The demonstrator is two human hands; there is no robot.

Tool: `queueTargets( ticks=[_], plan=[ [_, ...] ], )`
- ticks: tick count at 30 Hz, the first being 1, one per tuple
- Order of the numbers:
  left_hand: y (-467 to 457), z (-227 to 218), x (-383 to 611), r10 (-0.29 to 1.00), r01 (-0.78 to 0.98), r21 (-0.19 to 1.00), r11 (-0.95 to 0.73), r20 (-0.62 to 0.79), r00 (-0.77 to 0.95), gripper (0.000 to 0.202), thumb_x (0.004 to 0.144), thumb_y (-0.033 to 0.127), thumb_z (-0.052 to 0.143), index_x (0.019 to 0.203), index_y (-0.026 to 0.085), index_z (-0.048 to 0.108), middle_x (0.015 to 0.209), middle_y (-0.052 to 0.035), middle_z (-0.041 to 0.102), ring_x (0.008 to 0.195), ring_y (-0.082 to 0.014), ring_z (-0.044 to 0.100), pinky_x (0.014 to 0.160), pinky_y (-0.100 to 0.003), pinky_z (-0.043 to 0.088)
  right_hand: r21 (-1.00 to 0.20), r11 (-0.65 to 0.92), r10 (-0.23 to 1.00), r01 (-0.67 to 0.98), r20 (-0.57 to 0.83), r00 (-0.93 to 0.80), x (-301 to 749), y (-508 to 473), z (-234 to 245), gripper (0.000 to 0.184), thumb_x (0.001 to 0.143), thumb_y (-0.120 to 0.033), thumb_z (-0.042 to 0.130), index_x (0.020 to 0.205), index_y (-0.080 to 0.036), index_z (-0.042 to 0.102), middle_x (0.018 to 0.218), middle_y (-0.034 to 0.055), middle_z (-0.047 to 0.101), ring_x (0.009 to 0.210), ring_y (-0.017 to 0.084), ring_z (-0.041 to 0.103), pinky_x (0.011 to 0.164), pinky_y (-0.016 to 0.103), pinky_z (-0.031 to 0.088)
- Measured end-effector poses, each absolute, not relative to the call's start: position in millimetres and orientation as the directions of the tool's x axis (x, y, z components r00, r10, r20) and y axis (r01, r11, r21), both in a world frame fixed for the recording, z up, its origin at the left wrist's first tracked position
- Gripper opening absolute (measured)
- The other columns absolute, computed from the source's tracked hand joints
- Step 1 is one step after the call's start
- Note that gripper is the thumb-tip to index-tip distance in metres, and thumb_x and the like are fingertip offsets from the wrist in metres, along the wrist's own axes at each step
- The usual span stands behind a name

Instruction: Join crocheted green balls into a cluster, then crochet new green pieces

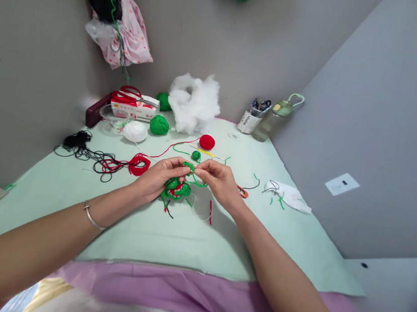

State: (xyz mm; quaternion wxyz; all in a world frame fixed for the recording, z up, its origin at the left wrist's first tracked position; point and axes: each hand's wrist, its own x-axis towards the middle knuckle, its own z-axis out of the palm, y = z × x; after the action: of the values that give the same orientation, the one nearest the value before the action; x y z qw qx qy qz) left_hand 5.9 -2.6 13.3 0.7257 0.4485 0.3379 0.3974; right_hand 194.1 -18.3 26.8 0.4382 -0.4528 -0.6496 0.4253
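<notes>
My left hand (pixel 160 176) is closed around a small green crocheted piece with red trim (pixel 176 189), held just above the pale green table cover (pixel 190 240). My right hand (pixel 218 178) pinches a strand of green yarn (pixel 191 167) that runs from the piece, its fingertips almost touching those of the left hand. Loose green and red thread ends hang below the piece. A silver bangle sits on my left wrist.
Behind my hands lie a red yarn ball (pixel 206 141), green yarn balls (pixel 159 125), a white ball (pixel 134 131), white stuffing (pixel 195 102), a crochet hook (pixel 209 153), red and black thread tangles (pixel 109 162), a box (pixel 132 109), a jar (pixel 250 118) and a bottle (pixel 276 115).
</notes>
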Motion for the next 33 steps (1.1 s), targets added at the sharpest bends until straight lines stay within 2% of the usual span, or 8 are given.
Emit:
queueTargets(
  ticks=[6, 10, 14, 20, 24, 29, 31, 33],
  plan=[
    [-4.8, 14.0, 8.0, 0.901, -0.238, 0.941, 0.240, -0.125, 0.415, 0.028, 0.073, 0.035, 0.084, 0.084, 0.017, 0.066, 0.063, 0.0045, 0.054, 0.055, -0.0073, 0.049, 0.048, -0.018, 0.039, -0.967, 0.197, 0.968, 0.163, 0.165, -0.189, 192.9, -16.1, 26.5, 0.032, 0.078, -0.048, 0.076, 0.074, -0.019, 0.062, 0.064, -0.0032, 0.053, 0.062, 0.012, 0.045, 0.060, 0.027, 0.036],
    [-3.8, 14.5, 7.8, 0.913, -0.240, 0.950, 0.201, -0.093, 0.396, 0.029, 0.075, 0.035, 0.082, 0.091, 0.018, 0.065, 0.078, 0.0018, 0.063, 0.060, -0.0077, 0.052, 0.050, -0.019, 0.040, -0.933, 0.226, 0.947, 0.281, 0.142, -0.288, 200.6, -15.8, 30.7, 0.016, 0.085, -0.034, 0.064, 0.090, -0.019, 0.067, 0.070, -0.0014, 0.060, 0.067, 0.014, 0.052, 0.065, 0.028, 0.039],
    [-0.3, 8.4, 8.6, 0.925, -0.182, 0.977, 0.115, -0.038, 0.378, 0.025, 0.076, 0.034, 0.080, 0.085, 0.017, 0.064, 0.076, 0.0024, 0.062, 0.059, -0.0069, 0.050, 0.052, -0.020, 0.037, -0.907, 0.236, 0.943, 0.348, 0.126, -0.309, 200.5, -16.0, 27.0, 0.019, 0.086, -0.023, 0.056, 0.102, -0.019, 0.065, 0.074, -0.0003, 0.065, 0.070, 0.015, 0.058, 0.067, 0.028, 0.041],
    [1.1, 1.8, 8.3, 0.905, -0.070, 0.993, 0.090, -0.052, 0.423, 0.020, 0.076, 0.032, 0.076, 0.077, 0.017, 0.062, 0.064, 0.0044, 0.053, 0.057, -0.0080, 0.045, 0.052, -0.021, 0.031, -0.852, 0.304, 0.940, 0.425, 0.196, -0.280, 193.6, -21.2, 28.0, 0.019, 0.094, -0.030, 0.051, 0.096, -0.018, 0.066, 0.077, 0.0010, 0.065, 0.070, 0.014, 0.057, 0.068, 0.028, 0.042],
    [-0.9, 2.9, 9.4, 0.874, 0.028, 0.995, 0.100, -0.102, 0.475, 0.019, 0.074, 0.031, 0.074, 0.076, 0.017, 0.062, 0.061, 0.0044, 0.051, 0.055, -0.0080, 0.041, 0.052, -0.021, 0.028, -0.820, 0.296, 0.950, 0.491, 0.199, -0.241, 190.1, -24.6, 29.8, 0.016, 0.089, -0.031, 0.062, 0.084, -0.018, 0.070, 0.081, 0.0023, 0.069, 0.073, 0.015, 0.058, 0.067, 0.029, 0.041],
    [-4.6, 4.6, 12.1, 0.794, 0.077, 0.989, 0.130, -0.150, 0.589, 0.024, 0.074, 0.033, 0.075, 0.072, 0.017, 0.058, 0.058, 0.0045, 0.048, 0.053, -0.0082, 0.038, 0.049, -0.021, 0.025, -0.905, 0.293, 0.955, 0.308, 0.289, -0.059, 191.1, -20.7, 33.3, 0.013, 0.082, -0.028, 0.068, 0.073, -0.017, 0.069, 0.077, 0.0010, 0.065, 0.071, 0.012, 0.055, 0.065, 0.026, 0.040],
    [-6.4, 5.1, 12.5, 0.740, 0.101, 0.983, 0.155, -0.183, 0.647, 0.024, 0.074, 0.033, 0.076, 0.073, 0.017, 0.059, 0.061, 0.0035, 0.050, 0.054, -0.0082, 0.039, 0.050, -0.021, 0.026, -0.959, 0.240, 0.970, 0.153, 0.243, 0.005, 194.7, -18.4, 36.1, 0.017, 0.082, -0.033, 0.069, 0.076, -0.018, 0.068, 0.074, 0.0000, 0.064, 0.062, 0.010, 0.050, 0.056, 0.024, 0.036],
    [-7.7, 5.6, 12.1, 0.707, 0.106, 0.980, 0.167, -0.194, 0.680, 0.021, 0.076, 0.034, 0.076, 0.078, 0.018, 0.062, 0.063, 0.0035, 0.050, 0.054, -0.0080, 0.038, 0.050, -0.021, 0.026, -0.993, 0.117, 0.992, 0.002, 0.117, -0.049, 198.7, -16.8, 38.0, 0.024, 0.084, -0.042, 0.068, 0.079, -0.019, 0.063, 0.069, -0.0012, 0.065, 0.050, 0.008, 0.045, 0.046, 0.023, 0.028]
  ],
)
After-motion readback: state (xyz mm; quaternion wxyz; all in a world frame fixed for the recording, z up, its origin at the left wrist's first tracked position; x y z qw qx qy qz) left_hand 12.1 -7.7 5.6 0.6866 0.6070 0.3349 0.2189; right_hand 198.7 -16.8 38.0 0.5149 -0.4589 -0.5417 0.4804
